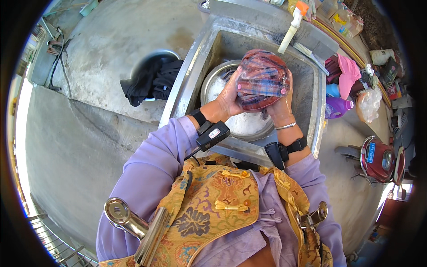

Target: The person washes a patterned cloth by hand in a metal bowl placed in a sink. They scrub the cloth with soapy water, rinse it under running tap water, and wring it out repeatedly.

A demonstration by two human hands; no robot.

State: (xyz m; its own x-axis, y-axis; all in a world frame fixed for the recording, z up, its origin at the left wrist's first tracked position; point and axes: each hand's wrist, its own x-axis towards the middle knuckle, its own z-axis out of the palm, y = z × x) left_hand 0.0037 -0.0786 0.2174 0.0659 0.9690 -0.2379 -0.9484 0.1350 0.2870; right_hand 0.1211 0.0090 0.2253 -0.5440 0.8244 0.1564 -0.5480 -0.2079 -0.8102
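A wet, bunched plaid cloth (262,80) in red and blue, with pink buttons, is held up between both hands. My left hand (231,96) grips it from the left side, and my right hand (283,103) presses on its right side. Beneath it, a round metal basin (204,88) holds white suds (248,126) and some dark fabric, partly hidden by the cloth and hands. The basin sits inside a metal sink (190,78).
A white plastic tap (289,33) with an orange handle juts over the sink's far edge, near a scrub brush (310,56). Left on the floor, a metal bowl (146,56) holds black clothing (160,78). A purple bottle (337,107) and a red scooter (380,160) are on the right.
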